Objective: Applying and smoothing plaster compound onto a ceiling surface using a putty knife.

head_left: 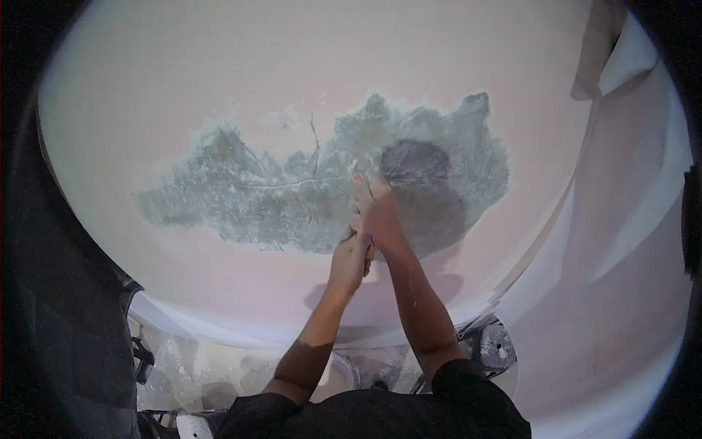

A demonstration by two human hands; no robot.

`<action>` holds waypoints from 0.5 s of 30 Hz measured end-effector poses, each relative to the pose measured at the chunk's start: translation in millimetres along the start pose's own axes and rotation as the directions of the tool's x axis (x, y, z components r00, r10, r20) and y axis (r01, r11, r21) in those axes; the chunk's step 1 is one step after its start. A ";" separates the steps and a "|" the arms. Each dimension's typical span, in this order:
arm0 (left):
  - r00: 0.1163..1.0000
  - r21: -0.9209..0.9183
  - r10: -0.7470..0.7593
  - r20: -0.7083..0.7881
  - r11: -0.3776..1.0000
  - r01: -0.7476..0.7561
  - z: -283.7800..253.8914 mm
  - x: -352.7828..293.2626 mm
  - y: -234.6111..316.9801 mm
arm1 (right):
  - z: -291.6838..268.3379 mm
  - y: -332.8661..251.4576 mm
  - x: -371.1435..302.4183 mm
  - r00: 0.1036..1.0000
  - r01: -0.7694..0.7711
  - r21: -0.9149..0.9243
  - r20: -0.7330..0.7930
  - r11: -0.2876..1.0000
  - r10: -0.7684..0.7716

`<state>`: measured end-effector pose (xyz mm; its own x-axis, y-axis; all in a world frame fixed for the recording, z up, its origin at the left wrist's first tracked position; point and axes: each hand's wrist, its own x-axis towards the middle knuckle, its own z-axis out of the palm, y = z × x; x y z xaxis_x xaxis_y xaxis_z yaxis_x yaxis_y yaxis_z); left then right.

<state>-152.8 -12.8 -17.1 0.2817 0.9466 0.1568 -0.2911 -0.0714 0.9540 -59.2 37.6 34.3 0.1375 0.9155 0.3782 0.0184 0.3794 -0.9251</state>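
Observation:
My right hand (377, 206) is closed at the middle of a rough grey patch (292, 212) on a pale pink wall (219, 66). Just below it, my left hand (349, 262) is wrapped round a brownish handle (368, 265), whose lower end shows between the palm and fingers. Both hands seem to grip the same tool. Its working end is hidden or blurred in front of the right fingers, so I cannot make out its kind. A thin crack (285, 183) runs across the patch. Beside my right hand lies a darker area (415, 161), partly shadow.
Pale sheeting (621, 241) hangs along the right side, and dark cloth or covering (66, 314) along the left. Below stand a round pale container (340, 377) and a speckled dark support (497, 347), over a floor spattered with white (175, 358).

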 end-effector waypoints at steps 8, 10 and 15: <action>0.998 -0.008 -0.012 -0.069 1.000 0.012 1.2 -11.1 36.1 | 22.5 -29.6 5.1 0.987 -0.029 -0.014 -0.158 0.999 0.026; 0.998 0.012 0.059 -0.014 0.998 -0.059 -1.5 -9.0 36.7 | 23.7 -36.2 -2.3 0.986 -0.071 0.080 -0.147 0.994 0.082; 0.999 -0.022 0.016 0.035 1.000 -0.015 -5.8 -1.3 44.4 | 26.0 -36.5 10.7 0.985 -0.057 0.053 -0.161 0.997 0.064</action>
<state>-171.4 -15.3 23.6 0.3090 0.9337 0.1810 -0.3151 -0.0791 0.9458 -84.2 37.0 73.0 0.2956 0.9046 0.3072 -0.0422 0.3336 -0.9418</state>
